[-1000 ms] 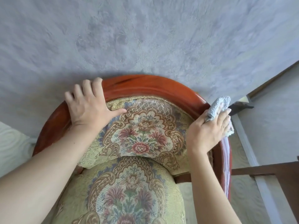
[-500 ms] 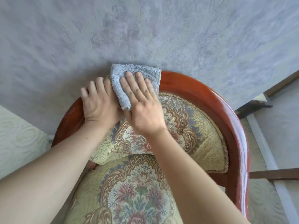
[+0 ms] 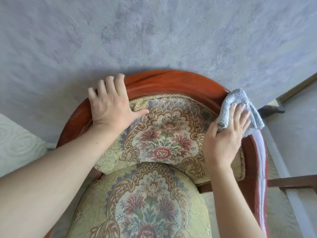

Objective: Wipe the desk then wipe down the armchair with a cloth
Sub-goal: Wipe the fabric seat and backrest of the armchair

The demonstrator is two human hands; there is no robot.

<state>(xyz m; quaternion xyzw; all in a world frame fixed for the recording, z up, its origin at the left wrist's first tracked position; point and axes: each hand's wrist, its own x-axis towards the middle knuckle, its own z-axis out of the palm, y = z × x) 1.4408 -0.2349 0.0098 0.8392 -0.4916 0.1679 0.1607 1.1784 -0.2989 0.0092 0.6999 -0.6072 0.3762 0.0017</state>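
Note:
The armchair has a curved red-brown wooden rim (image 3: 171, 81), a floral back cushion (image 3: 164, 134) and a matching seat cushion (image 3: 145, 203). My left hand (image 3: 109, 107) rests on the rim at the upper left, fingers lying over the wood and thumb spread on the cushion. My right hand (image 3: 226, 138) holds a grey-blue cloth (image 3: 236, 97) against the rim's right curve. Its fingers lie flat on the cloth, and the thumb pinches a fold from below. The desk is not in view.
A mottled grey wall (image 3: 154, 31) stands right behind the chair back. A pale patterned floor (image 3: 17, 143) shows at the left. At the right a dark wooden bar (image 3: 291, 182) runs beside the chair, with a white strip (image 3: 283, 169) along the floor.
My right hand has swept the cloth along the rim, from the top middle beside my left hand to the right curve. The left hand has stayed on the rim.

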